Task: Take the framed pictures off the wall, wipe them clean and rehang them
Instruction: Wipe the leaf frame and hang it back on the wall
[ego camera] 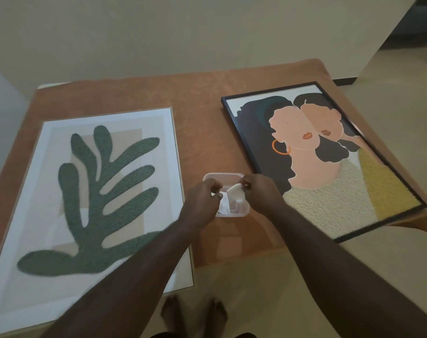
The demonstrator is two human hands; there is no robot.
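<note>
Both hands meet over a small clear plastic tub [241, 211] at the middle of the table, and much of what they do there is hard to read. The left hand [202, 198] has its fingers curled inward, the fingertips [218, 195] pinching the edge of a small white cloth or wipe [224, 203] that lies partly inside the tub; the knuckles hide how much of it is gripped. The right hand [259, 189] pinches a pale, folded flap of cloth [235, 191] between thumb and curled fingers, raised just above the tub's rim. Whether the two pale pieces are one cloth or two cannot be told, and the tub's other contents are blurred.

Just left of the hands lies the light-framed picture of a green, many-lobed leaf shape on beige and white [93, 191], flat and face up. The left forearm crosses its near right corner, and its lower left corner runs out of view.

To the right, close beside the right wrist, lies the thin black-framed picture of two peach-toned figures with dark hair [312, 152], also flat and face up, turned at an angle, its near right corner overhanging the table edge.

Both pictures rest on an orange-brown cloth covering the table [198, 113]. Bare feet [195, 313] show on the pale floor below.
</note>
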